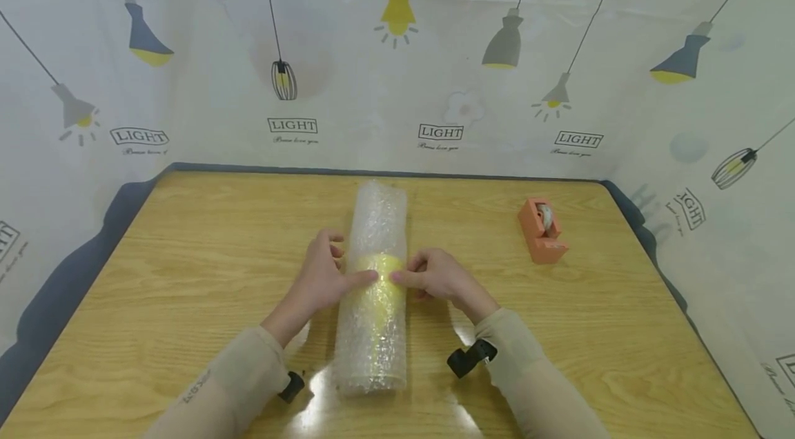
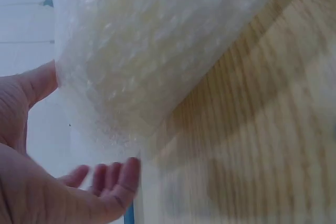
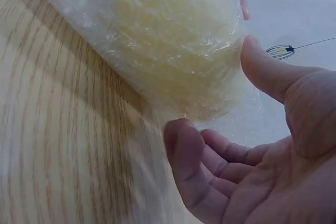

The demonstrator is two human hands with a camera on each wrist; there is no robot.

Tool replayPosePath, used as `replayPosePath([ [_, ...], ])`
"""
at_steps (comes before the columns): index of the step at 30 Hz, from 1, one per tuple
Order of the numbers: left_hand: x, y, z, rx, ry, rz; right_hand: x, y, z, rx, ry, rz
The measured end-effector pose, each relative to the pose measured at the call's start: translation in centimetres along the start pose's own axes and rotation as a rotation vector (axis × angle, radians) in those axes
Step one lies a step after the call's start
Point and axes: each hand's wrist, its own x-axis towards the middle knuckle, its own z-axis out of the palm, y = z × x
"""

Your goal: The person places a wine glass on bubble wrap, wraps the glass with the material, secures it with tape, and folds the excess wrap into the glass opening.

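Note:
A long roll of clear bubble wrap [image 1: 373, 328] lies lengthwise on the wooden table, with something yellow [image 1: 380, 262] showing through its layers; what it is stays hidden. From the left, my left hand [image 1: 319, 277] holds the roll near its middle, thumb across the top and fingers low at the side. Opposite it, my right hand [image 1: 437, 275] grips the right side, its thumb on top and its fingers curled by the lower edge. The two thumb tips are close together over the yellow part. In the right wrist view, the bubble wrap [image 3: 173, 51] bulges between thumb and fingers.
An orange tape dispenser [image 1: 542, 232] with a roll of tape stands at the right back of the table [image 1: 217, 239]. A pale curtain [image 1: 348, 66] printed with lamps closes off the back and both sides. Black straps [image 1: 472, 357] hang at both wrists.

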Motion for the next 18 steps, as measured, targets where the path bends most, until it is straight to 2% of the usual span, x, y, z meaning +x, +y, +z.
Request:
replayPosePath([
  [3,-0.07,-0.07,-0.47,0.070,-0.072,-0.104,0.11,0.17,0.10,0.032,-0.043,0.005],
  [6,-0.15,-0.20,-0.81,0.131,-0.154,-0.170,0.21,0.38,0.15,0.066,-0.105,-0.015],
  [8,-0.14,-0.33,-0.94,0.161,-0.189,-0.182,0.24,0.44,0.17,0.094,-0.136,-0.028],
  [11,-0.10,-0.49,-1.02,0.155,-0.218,-0.177,0.25,0.48,0.19,0.136,-0.161,-0.045],
  [18,0.12,-0.81,-0.91,0.107,-0.225,-0.169,0.24,0.60,0.30,0.206,-0.179,-0.077],
])
